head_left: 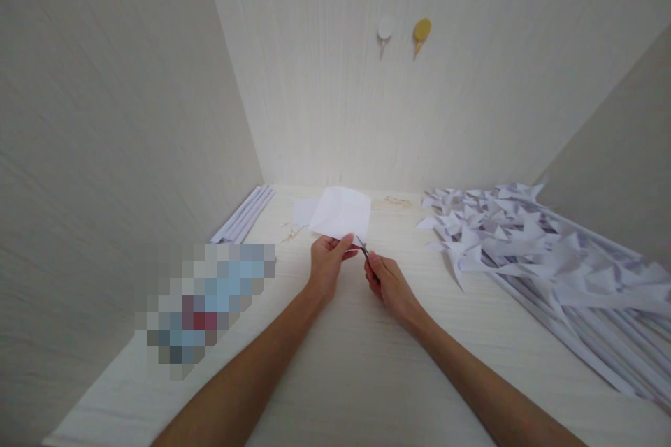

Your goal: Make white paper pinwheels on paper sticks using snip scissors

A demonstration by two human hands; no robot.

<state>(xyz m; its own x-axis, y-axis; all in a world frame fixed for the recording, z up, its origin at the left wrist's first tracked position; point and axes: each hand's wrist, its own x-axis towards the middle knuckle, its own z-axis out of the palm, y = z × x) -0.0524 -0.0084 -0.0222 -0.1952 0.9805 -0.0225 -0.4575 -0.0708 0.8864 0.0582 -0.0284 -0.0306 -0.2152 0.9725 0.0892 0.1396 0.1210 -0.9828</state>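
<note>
A square sheet of white paper (342,211) is pinched at its near edge by my left hand (328,262), thumb on top. My right hand (386,281) is closed around a pair of scissors (365,252), whose dark blades point at the sheet's near right corner. Whether the blades touch the paper is hard to make out. Behind the held sheet, another piece of white paper (304,211) lies flat on the table.
At right lie many white paper pinwheels (472,237) on rolled paper sticks (571,335). More paper rolls (244,215) rest at left, near a blurred-out item (220,293). Thin pale strips (398,202) are by the back wall, where a white hook (384,31) and a yellow hook (422,30) hang.
</note>
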